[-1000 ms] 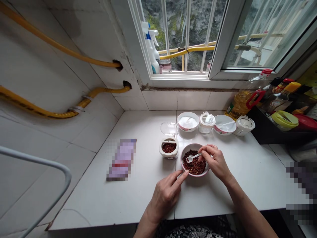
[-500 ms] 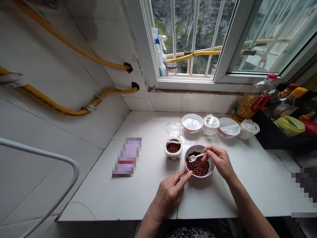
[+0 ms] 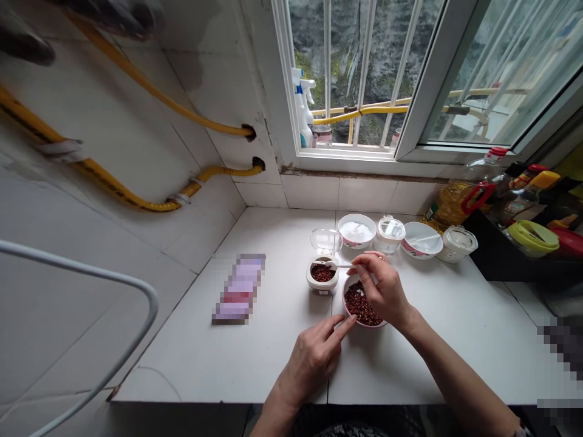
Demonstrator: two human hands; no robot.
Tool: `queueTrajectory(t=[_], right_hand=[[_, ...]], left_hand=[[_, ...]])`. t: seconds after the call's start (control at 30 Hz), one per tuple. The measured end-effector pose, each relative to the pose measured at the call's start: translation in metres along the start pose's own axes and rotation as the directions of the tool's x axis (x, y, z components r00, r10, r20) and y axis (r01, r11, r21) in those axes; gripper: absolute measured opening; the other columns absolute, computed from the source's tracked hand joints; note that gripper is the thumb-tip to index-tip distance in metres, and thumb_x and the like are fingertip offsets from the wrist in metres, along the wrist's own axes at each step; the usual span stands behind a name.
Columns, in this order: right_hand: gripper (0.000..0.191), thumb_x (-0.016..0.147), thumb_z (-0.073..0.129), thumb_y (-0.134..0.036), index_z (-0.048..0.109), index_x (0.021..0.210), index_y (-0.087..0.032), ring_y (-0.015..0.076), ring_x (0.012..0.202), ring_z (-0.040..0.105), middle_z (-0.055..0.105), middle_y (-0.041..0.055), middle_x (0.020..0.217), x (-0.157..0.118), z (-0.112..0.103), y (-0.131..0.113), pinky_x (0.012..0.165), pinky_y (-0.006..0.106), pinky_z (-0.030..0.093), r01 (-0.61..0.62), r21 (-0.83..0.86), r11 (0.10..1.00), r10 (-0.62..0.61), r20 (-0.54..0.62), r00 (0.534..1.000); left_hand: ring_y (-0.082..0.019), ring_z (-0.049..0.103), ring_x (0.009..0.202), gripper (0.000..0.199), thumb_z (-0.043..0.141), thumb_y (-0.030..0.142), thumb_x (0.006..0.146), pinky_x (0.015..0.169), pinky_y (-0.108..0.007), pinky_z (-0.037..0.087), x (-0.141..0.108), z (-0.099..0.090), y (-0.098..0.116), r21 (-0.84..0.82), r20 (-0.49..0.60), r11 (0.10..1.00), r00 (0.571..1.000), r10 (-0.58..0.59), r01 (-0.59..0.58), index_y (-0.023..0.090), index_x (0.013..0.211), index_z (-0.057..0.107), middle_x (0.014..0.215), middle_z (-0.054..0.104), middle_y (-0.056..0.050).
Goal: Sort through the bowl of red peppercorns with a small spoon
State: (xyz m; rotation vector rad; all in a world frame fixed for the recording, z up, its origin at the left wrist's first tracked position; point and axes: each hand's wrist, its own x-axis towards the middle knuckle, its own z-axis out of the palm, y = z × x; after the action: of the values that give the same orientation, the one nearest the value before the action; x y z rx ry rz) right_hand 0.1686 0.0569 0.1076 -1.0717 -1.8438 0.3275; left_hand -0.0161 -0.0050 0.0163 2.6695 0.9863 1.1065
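My right hand (image 3: 381, 285) pinches the handle of a small white spoon (image 3: 339, 265), whose bowl end is over the mouth of an open container (image 3: 322, 284) holding dark red peppercorn-like bits. Below that hand is a white bowl with a pink rim (image 3: 348, 315), filled with the same reddish bits and partly hidden by the hand. My left hand (image 3: 319, 352) rests at the bowl's near left edge, its index finger stretched out to touch the rim, the other fingers loosely bent. The container's clear lid (image 3: 326, 240) stands flipped back behind it.
Behind stand a bowl of white powder (image 3: 357, 230), a lidded jar (image 3: 390, 233), a bowl with a white spoon (image 3: 421, 241) and another jar (image 3: 459, 244). An oil bottle (image 3: 460, 194) and several condiments are at the right. A blurred purple packet (image 3: 239, 288) lies left.
My right hand has moved left with the spoon, from above the bowl to the open container. My left hand stays at the bowl's rim. The view has shifted slightly.
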Motion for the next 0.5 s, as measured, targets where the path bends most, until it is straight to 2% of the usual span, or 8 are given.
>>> queueTrajectory(t=[0.07, 0.13, 0.27, 0.3, 0.4, 0.5], right_hand=[[0.016, 0.095, 0.046, -0.014, 0.059, 0.094, -0.023, 0.0184, 0.069, 0.067, 0.074, 0.0018, 0.077, 0.000, 0.005, 0.003, 0.096, 0.046, 0.048, 0.170, -0.099, 0.980, -0.166, 0.051, 0.985], [0.018, 0.095, 0.045, -0.011, 0.059, 0.096, -0.023, 0.0175, 0.067, 0.066, 0.074, 0.0013, 0.078, 0.001, 0.004, 0.004, 0.097, 0.046, 0.047, 0.248, -0.133, 0.960, -0.242, 0.059, 0.969], [0.016, 0.095, 0.049, -0.011, 0.060, 0.097, -0.023, 0.0179, 0.071, 0.068, 0.076, 0.0009, 0.078, 0.006, -0.020, 0.004, 0.095, 0.045, 0.048, 0.213, -0.092, 0.973, -0.217, -0.041, 0.975], [0.016, 0.095, 0.051, -0.011, 0.061, 0.096, -0.023, 0.0181, 0.071, 0.068, 0.075, 0.0000, 0.075, 0.007, -0.029, 0.005, 0.094, 0.044, 0.049, 0.188, -0.081, 0.979, -0.190, -0.025, 0.981], [0.013, 0.095, 0.054, -0.015, 0.063, 0.091, -0.023, 0.0189, 0.073, 0.066, 0.072, -0.0002, 0.069, 0.008, -0.058, 0.011, 0.082, 0.040, 0.052, 0.117, -0.060, 0.991, -0.109, 0.127, 0.986], [0.015, 0.095, 0.053, -0.015, 0.066, 0.089, -0.022, 0.0188, 0.077, 0.066, 0.071, 0.0002, 0.068, 0.001, -0.074, 0.017, 0.076, 0.036, 0.052, 0.094, -0.023, 0.995, -0.078, 0.377, 0.923]], left_hand=[[-0.018, 0.071, 0.095, 0.058, 0.038, 0.000, 0.088, 0.080, -0.028, 0.061, 0.000, 0.000, 0.000, 0.005, -0.005, 1.000, 1.000, 0.000, 0.000, 0.017, 0.142, 0.052, 0.114, 0.070, -0.013], [-0.018, 0.071, 0.095, 0.058, 0.038, 0.000, 0.088, 0.079, -0.028, 0.062, 0.001, 0.000, 0.001, 0.005, -0.004, 1.000, 1.000, -0.004, 0.004, 0.017, 0.142, 0.052, 0.113, 0.070, -0.013], [-0.018, 0.071, 0.095, 0.059, 0.038, -0.001, 0.087, 0.078, -0.029, 0.062, 0.002, -0.001, 0.001, 0.003, -0.012, 1.000, 1.000, -0.007, 0.007, 0.017, 0.141, 0.052, 0.114, 0.071, -0.012], [-0.018, 0.071, 0.094, 0.058, 0.038, -0.001, 0.087, 0.077, -0.029, 0.062, 0.002, -0.001, 0.001, 0.003, -0.015, 1.000, 1.000, -0.003, 0.003, 0.017, 0.141, 0.052, 0.114, 0.071, -0.012], [-0.019, 0.071, 0.094, 0.058, 0.038, -0.002, 0.086, 0.077, -0.030, 0.063, 0.002, -0.001, 0.001, 0.009, -0.023, 1.000, 1.000, 0.009, -0.009, 0.015, 0.140, 0.052, 0.114, 0.071, -0.013], [-0.019, 0.072, 0.093, 0.057, 0.039, -0.002, 0.087, 0.077, -0.030, 0.063, 0.002, -0.001, 0.000, 0.017, -0.031, 1.000, 0.999, 0.019, -0.018, 0.015, 0.139, 0.052, 0.114, 0.071, -0.013]])
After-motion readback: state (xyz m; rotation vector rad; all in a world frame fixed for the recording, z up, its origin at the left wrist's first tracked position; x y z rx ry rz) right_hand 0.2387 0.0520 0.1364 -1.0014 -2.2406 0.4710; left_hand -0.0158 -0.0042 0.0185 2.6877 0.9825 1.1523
